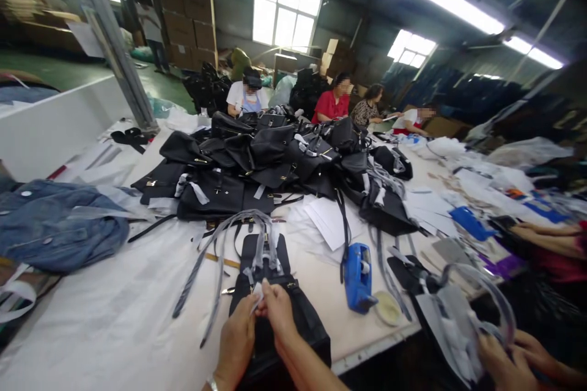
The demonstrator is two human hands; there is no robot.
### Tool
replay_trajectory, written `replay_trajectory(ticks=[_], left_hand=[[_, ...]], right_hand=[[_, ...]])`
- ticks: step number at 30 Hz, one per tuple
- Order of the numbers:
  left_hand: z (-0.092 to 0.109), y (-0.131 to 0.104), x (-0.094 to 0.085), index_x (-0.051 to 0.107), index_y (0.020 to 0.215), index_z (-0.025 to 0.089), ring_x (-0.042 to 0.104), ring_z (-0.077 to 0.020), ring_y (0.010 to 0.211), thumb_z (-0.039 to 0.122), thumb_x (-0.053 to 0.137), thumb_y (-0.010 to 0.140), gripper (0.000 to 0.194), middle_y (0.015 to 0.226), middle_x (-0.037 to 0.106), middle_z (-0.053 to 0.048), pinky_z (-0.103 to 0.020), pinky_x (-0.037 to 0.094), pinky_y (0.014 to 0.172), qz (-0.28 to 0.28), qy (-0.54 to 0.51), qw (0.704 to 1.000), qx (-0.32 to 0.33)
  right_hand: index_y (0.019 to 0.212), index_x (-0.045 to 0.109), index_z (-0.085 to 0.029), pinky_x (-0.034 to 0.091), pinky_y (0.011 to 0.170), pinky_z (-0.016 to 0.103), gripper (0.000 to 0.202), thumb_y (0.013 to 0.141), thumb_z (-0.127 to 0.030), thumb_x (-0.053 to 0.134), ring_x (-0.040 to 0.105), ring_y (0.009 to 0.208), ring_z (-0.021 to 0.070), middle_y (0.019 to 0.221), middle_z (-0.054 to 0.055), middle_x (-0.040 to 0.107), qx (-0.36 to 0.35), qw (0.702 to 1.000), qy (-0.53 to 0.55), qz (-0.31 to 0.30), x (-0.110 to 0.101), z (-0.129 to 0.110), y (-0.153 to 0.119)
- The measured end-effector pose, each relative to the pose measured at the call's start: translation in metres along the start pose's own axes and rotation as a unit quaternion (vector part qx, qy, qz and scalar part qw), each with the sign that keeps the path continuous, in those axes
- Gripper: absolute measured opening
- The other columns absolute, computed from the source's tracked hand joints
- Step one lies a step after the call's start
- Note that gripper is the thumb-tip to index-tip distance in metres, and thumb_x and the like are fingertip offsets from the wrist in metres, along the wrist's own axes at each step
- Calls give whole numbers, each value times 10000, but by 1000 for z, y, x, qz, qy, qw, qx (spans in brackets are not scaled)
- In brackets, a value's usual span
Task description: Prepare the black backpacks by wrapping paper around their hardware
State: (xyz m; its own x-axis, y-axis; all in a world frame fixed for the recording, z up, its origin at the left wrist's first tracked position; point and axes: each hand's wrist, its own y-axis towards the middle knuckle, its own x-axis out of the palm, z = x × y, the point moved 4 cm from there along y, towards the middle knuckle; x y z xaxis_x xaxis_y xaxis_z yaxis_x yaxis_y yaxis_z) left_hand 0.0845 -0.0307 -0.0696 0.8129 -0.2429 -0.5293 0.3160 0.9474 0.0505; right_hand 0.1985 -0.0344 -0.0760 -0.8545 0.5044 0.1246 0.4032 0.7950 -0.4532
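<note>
A black backpack (302, 311) lies on the table in front of me, its top pointing away. Grey-wrapped straps (215, 244) curve out from its upper end to the left. Over the bag's upper part, my left hand (238, 330) pinches a small piece of white wrapping (258, 293). My right hand (277, 308) meets it there, thumb and fingers closed on the same white piece. Whether the piece is paper or thin plastic I cannot make out. Both hands sit just below the bag's buckle area.
A heap of black bags (257, 159) fills the table's middle. A blue tape dispenser (360, 278) and a tape roll (387, 308) lie right of my bag. A denim garment (59, 223) lies left. At right, a co-worker's hands (499, 354) hold another bag. Several people sit across.
</note>
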Motion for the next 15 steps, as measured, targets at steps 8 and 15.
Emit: replay_trajectory(ticks=[8,15], left_hand=[[-1,4,0,532,1211,232,652,-270,1017,491,624,774,516,1093,697,-62,-362,536,870,-76,-256,945,-189],[2,10,8,584,917,168,619,-175,641,566,698,692,471,699,668,0,-249,501,589,-145,-282,904,-288]], right_hand=[[782,561,-184,428,456,230,143,770,-316,614,513,442,121,531,-52,531,-25,989,-143,-27,-15,-5,11],[864,636,-237,445,673,233,78,793,-216,612,630,741,157,783,-24,664,-217,891,-386,-102,-28,-42,0]])
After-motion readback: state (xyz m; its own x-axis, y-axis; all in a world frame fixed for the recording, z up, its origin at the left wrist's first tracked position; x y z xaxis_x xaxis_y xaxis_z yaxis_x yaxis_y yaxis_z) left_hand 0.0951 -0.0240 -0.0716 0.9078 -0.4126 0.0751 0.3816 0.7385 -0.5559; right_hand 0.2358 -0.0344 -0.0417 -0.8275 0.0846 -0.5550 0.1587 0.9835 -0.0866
